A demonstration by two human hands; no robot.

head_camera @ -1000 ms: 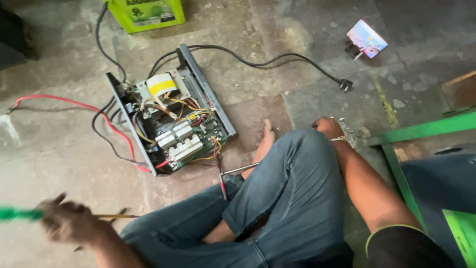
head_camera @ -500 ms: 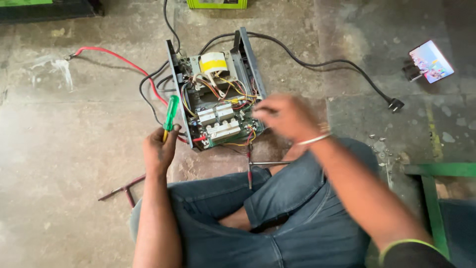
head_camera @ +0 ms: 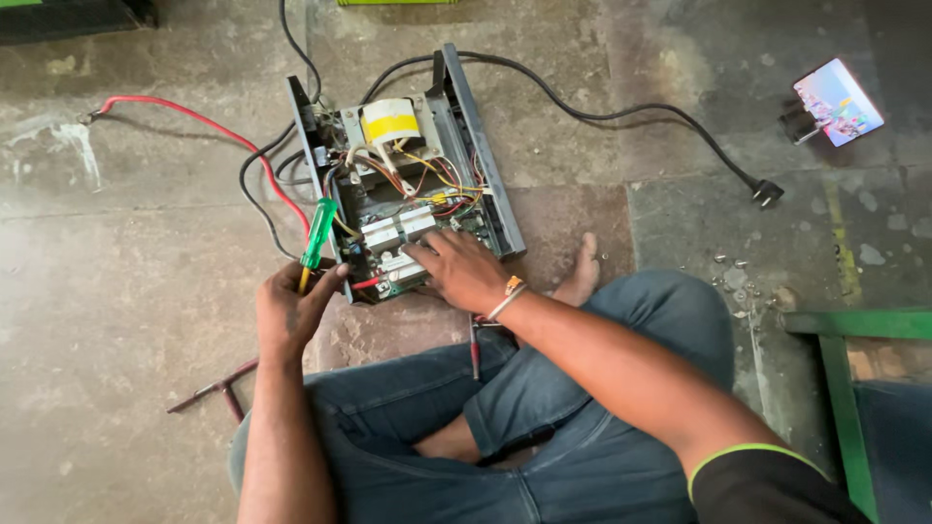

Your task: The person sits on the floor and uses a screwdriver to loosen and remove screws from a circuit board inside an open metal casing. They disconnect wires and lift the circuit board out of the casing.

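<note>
We note the concrete floor first, stained and cracked, filling most of the view. On it we sit cross-legged in blue jeans, one bare foot showing past the right knee. A green metal frame stands at the right edge.

Directly ahead of our knees lies the opened electrical unit, a black metal chassis with its cover off, tilted slightly to the left. Inside we see a transformer wrapped in yellow and white tape at the far end, and a circuit board with pale blocks and coloured wires at the near end. A black power cord runs from the unit's far side to a plug on the right. A red cable curves away to the left.

Our right hand rests on the near end of the board, fingers spread and bent, pinching nothing we can make out. Our left hand is closed around a green-handled screwdriver, handle up, just beside the chassis's left wall.

A small T-shaped tool lies on the floor by the left knee. A phone with a lit screen lies far right.
</note>
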